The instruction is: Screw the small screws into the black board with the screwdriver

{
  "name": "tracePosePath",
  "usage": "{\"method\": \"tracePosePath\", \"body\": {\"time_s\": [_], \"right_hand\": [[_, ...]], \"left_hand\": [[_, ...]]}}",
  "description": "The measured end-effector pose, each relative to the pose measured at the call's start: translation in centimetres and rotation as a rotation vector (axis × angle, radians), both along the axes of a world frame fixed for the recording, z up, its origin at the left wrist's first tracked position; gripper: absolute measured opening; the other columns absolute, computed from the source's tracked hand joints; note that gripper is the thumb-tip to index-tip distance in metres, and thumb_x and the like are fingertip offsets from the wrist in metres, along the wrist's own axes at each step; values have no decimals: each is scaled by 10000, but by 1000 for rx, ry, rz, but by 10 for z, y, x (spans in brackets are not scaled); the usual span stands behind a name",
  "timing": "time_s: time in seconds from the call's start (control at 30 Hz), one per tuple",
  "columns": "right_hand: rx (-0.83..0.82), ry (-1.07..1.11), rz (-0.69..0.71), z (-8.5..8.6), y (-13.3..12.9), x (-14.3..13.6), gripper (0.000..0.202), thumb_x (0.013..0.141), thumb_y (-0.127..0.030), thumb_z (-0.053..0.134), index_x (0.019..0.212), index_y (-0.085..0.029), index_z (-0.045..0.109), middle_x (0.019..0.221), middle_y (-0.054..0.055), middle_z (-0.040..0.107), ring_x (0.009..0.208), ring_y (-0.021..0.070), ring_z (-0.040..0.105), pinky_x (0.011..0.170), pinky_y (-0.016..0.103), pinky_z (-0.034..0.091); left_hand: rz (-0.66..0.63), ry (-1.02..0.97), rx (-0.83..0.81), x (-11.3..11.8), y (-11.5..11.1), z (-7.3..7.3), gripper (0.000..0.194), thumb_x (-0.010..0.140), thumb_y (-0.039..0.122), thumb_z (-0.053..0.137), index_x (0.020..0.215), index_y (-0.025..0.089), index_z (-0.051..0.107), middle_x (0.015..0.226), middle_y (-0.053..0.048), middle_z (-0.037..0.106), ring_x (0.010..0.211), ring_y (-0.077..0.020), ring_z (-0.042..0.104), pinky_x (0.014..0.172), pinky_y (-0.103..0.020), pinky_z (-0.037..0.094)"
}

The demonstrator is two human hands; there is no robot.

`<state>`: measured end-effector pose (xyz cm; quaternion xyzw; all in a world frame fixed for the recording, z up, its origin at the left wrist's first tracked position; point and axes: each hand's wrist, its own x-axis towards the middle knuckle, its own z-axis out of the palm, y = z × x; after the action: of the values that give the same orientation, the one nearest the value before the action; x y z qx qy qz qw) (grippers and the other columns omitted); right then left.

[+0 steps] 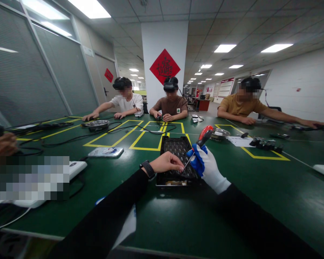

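Note:
My right hand [205, 163], in a white glove with blue finger coating, grips a screwdriver [204, 136] with a red and black handle. Its thin shaft slants down to the left, over a black tray-like case [175, 144]. Bare and wearing a black watch, my left hand [167, 162] is closed in a pinch close to the screwdriver's tip. What lies between those fingertips is too small to tell. The case rests on the green table, with a dark, studded-looking interior and a pale yellowish part along its near edge. Both hands partly cover it.
A phone [106, 152] lies left of the case, beyond a white power strip [78, 166]. Black cables cross the table [140, 212]. Metal bowls [97, 125] and small black parts [264, 144] stand farther off. Several people sit around; one person's hand [2, 145] is at far left.

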<state>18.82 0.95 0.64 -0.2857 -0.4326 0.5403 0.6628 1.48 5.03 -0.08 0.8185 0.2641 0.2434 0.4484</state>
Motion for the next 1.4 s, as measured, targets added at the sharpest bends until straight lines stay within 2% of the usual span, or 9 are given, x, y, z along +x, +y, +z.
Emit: {"method": "tracePosePath", "body": {"time_s": [0.17, 0.37, 0.47, 0.57, 0.67, 0.77, 1.0, 1.2, 1.4], "right_hand": [[-29, 61, 109, 3, 1, 1, 320, 731, -364, 569, 971, -158, 526, 681, 13, 617, 448, 58, 495, 403, 165, 409], [-28, -75, -36, 3, -5, -3, 294, 685, -386, 621, 852, -189, 481, 667, -11, 624, 398, 44, 452, 360, 143, 363], [-25, -102, -63, 2, -5, -2, 288, 681, -390, 624, 825, -180, 488, 676, 0, 630, 403, 50, 461, 358, 148, 365], [-41, -27, 44, 2, -1, 1, 333, 722, -430, 562, 929, -172, 522, 686, 21, 633, 419, 73, 496, 376, 179, 397], [-41, 48, 133, 1, 3, 3, 356, 742, -399, 540, 1015, -169, 525, 726, 34, 638, 446, 78, 518, 400, 190, 417], [-9, 42, 90, 1, 3, 2, 308, 739, -360, 555, 982, -172, 529, 718, 24, 639, 424, 60, 495, 390, 174, 405], [-32, -20, -24, 3, -4, -2, 275, 683, -376, 628, 827, -180, 500, 657, -10, 625, 406, 42, 468, 370, 140, 381], [-61, 88, 165, 4, 2, 4, 362, 753, -399, 530, 1032, -167, 519, 672, 19, 623, 444, 69, 514, 394, 170, 419], [-39, 22, 38, 1, 0, 1, 306, 730, -397, 568, 943, -183, 517, 652, 8, 634, 391, 59, 478, 365, 166, 389]], "left_hand": [[-11, -10, -14, 0, 2, -2, 359, 651, 377, 642, 828, 66, 668, 749, -82, 670, 674, -118, 596, 675, -219, 460], [-11, 3, -23, 0, 0, -1, 345, 644, 357, 651, 835, 70, 670, 735, -77, 669, 647, -109, 589, 641, -205, 454], [-3, 4, -23, -1, 0, -1, 337, 649, 346, 649, 842, 71, 669, 724, -74, 668, 633, -102, 585, 621, -193, 447], [18, 11, -14, -1, 0, 0, 328, 649, 341, 647, 840, 76, 671, 742, -74, 671, 646, -104, 588, 624, -193, 446], [24, 9, -21, -1, 1, 0, 338, 643, 342, 651, 849, 75, 670, 767, -80, 673, 671, -112, 594, 643, -202, 450], [23, 12, -27, -1, 0, -1, 356, 633, 352, 658, 859, 78, 668, 782, -82, 674, 674, -112, 595, 647, -204, 449], [24, 32, -5, -2, -1, -1, 370, 634, 372, 654, 855, 76, 672, 730, -74, 668, 610, -97, 568, 588, -190, 426], [42, 42, -10, -1, 1, -2, 396, 628, 386, 656, 862, 68, 668, 716, -75, 663, 587, -93, 555, 561, -187, 415], [14, 23, -33, -1, 0, -1, 359, 633, 363, 657, 853, 80, 670, 708, -60, 664, 594, -87, 560, 567, -178, 411]]}}
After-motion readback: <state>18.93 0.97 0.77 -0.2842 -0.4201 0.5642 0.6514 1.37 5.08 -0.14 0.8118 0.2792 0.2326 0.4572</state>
